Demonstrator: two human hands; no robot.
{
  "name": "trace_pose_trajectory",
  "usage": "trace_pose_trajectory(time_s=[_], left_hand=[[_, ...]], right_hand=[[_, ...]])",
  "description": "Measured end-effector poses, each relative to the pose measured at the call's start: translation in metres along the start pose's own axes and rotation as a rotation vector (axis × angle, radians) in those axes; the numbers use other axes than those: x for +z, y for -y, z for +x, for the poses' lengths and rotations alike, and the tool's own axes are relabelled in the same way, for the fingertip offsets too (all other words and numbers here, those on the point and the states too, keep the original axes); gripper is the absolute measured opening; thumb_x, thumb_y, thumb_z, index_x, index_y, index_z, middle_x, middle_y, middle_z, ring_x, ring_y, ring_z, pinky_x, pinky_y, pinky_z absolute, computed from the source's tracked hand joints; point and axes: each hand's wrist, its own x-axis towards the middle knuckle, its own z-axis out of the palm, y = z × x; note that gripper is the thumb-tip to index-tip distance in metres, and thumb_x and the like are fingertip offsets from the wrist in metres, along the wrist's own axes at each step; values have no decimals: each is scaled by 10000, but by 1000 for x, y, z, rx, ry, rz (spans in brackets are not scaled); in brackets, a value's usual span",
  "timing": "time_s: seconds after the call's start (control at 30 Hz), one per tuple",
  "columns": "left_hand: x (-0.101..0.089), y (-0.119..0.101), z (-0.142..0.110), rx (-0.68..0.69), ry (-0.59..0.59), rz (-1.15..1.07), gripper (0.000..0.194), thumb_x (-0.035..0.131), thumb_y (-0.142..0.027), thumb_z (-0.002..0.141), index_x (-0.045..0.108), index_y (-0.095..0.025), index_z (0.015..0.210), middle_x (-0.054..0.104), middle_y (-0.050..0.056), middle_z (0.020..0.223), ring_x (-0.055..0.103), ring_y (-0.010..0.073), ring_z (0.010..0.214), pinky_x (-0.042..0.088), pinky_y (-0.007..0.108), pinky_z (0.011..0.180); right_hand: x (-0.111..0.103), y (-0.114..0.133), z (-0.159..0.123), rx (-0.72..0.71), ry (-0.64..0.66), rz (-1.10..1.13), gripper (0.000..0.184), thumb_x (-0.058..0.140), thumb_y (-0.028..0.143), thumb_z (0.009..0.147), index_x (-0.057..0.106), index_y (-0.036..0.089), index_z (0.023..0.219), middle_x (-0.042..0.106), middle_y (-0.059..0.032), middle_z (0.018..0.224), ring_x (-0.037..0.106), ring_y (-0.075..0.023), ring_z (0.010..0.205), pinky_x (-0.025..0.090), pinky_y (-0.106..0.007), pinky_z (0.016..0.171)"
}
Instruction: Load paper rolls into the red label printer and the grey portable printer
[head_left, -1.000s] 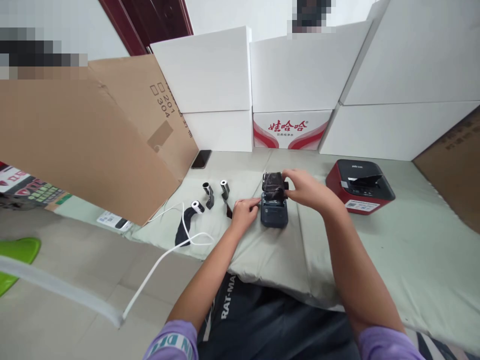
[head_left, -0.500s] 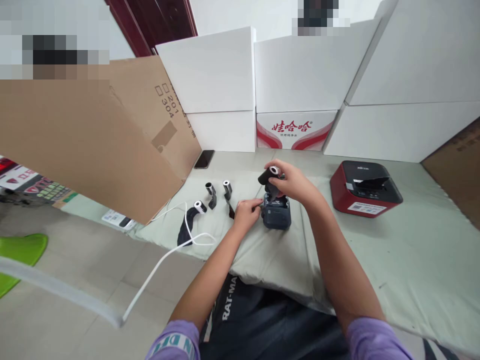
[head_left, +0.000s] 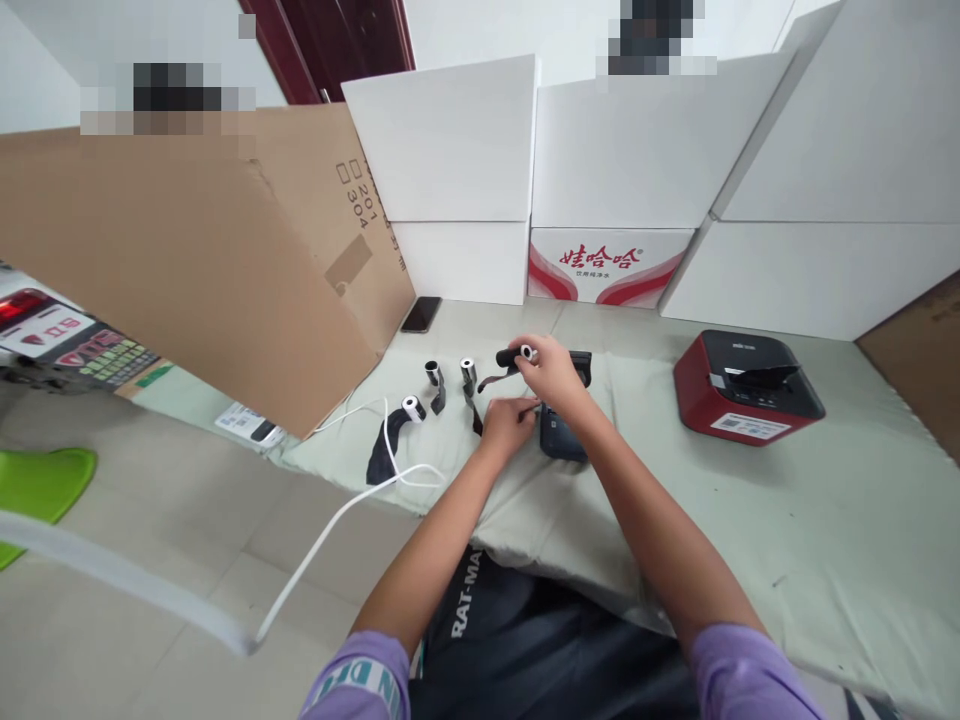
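In my right hand (head_left: 553, 372), a small black ribbon roll (head_left: 512, 357) with a white core is gripped by the fingers, a loose dark strip hanging from it to the left. My left hand (head_left: 508, 424) rests on the cloth, its fingers closed at the left edge of a small dark blue portable printer (head_left: 561, 438). The printer's black lid (head_left: 582, 368) stands raised behind, and my right hand and forearm hide part of its inside. Left of my hands stand similar rolls with trailing dark strips: one roll (head_left: 468, 370), another roll (head_left: 433, 373), and a third roll (head_left: 412, 408) lying tilted.
A red and black printer (head_left: 750, 390) sits on the right of the cloth-covered table (head_left: 825, 530). A phone (head_left: 421, 314) lies at the back left. White boxes (head_left: 607, 150) wall the back, a cardboard sheet (head_left: 225, 260) the left. A white cable (head_left: 330, 510) crosses the front left edge.
My right hand has moved left with the ribbon roll, from above the small printer to its left side. My left hand stays at the printer's edge. The view has shifted slightly.
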Motion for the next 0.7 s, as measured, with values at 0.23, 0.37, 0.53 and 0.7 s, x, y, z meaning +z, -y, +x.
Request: trace_pose_trajectory(time_s=[0.23, 0.37, 0.53, 0.7], left_hand=[[4, 4, 1, -67, 2, 94, 245, 541, -161, 857, 782, -193, 831, 789, 56, 846, 717, 220, 818, 504, 288, 751], [4, 3, 1, -115, 23, 127, 182, 561, -157, 838, 720, -160, 750, 764, 94, 809, 696, 229, 789, 449, 290, 690], [3, 3, -1, -207, 7, 72, 165, 592, -206, 847, 660, -162, 704, 728, 124, 764, 687, 283, 774, 445, 338, 666], [8, 14, -5, -75, -73, -180, 88, 613, -223, 880, 667, -185, 823, 728, 129, 874, 665, 322, 972, 516, 421, 849]], right_hand=[[32, 9, 31, 10, 145, -440, 327, 523, 237, 942, 648, 194, 1242, 713, -152, 1142, 654, -304, 1087, 492, -396, 916], [55, 16, 45, 87, 291, -633, 325, 500, 171, 951, 658, 197, 1233, 696, -168, 1225, 670, -285, 1108, 508, -364, 886], [70, 29, 57, 127, 343, -672, 300, 518, 101, 917, 718, 141, 1137, 708, -209, 1177, 667, -310, 1126, 520, -380, 884], [91, 50, 65, -89, 281, -603, 378, 444, 157, 970, 695, 198, 1251, 705, -148, 1249, 599, -288, 1217, 471, -375, 980]])
